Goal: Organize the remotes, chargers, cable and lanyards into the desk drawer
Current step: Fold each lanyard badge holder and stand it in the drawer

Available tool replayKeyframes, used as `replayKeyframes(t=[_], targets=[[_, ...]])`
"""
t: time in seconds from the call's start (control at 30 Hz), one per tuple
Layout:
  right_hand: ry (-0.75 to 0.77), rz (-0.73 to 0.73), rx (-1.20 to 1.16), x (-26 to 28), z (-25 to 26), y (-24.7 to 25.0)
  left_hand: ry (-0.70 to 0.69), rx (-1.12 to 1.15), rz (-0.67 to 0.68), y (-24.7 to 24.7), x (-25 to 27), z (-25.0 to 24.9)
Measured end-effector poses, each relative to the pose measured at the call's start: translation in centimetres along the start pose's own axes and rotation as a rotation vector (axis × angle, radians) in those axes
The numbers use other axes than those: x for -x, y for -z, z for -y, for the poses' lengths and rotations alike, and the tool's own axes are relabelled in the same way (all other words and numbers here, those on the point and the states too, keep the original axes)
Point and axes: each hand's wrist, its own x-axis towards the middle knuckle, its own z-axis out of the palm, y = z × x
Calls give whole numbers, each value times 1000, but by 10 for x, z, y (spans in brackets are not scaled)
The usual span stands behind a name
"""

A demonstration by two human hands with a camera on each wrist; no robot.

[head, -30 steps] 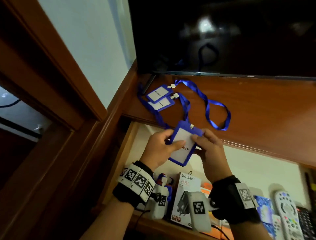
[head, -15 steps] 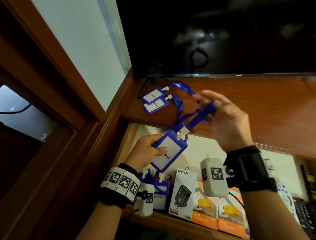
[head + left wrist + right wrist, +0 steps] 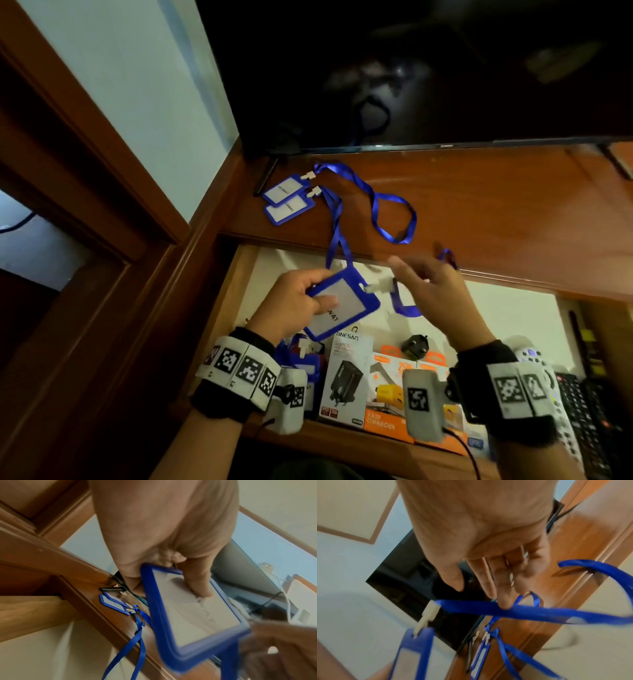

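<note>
Over open drawer: left hand pinches rectangular blue-framed badge; right hand fingers spread, touching flat ribbon.

The held badge holder lay between the left hand's fingers and thumb, over the open drawer. Its strap ran across under the right hand's fingers. Beyond both sets of fingers, on the table, lay two more badge holders — one overlapping the other — with the television behind them. Nearer than the fingers, in the drawer, stood charger boxes, with remotes to their right.
</note>
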Motion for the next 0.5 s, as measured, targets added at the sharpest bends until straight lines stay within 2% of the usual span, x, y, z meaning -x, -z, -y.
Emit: replayKeyframes(t=[0.1,0.2,0.33,0.5], targets=[[-15,196,-322,8,11,-10,-1,-41,59,-10,-1,-5],[-33,315,-319,10,14,-11,-24,-66,22,-13,-2,-7],[45,210,-240,7,13,-6,-30,-13,-83,-9,-2,-4],[112,80,-362,13,6,-12,34,309,-253,-14,-2,1]])
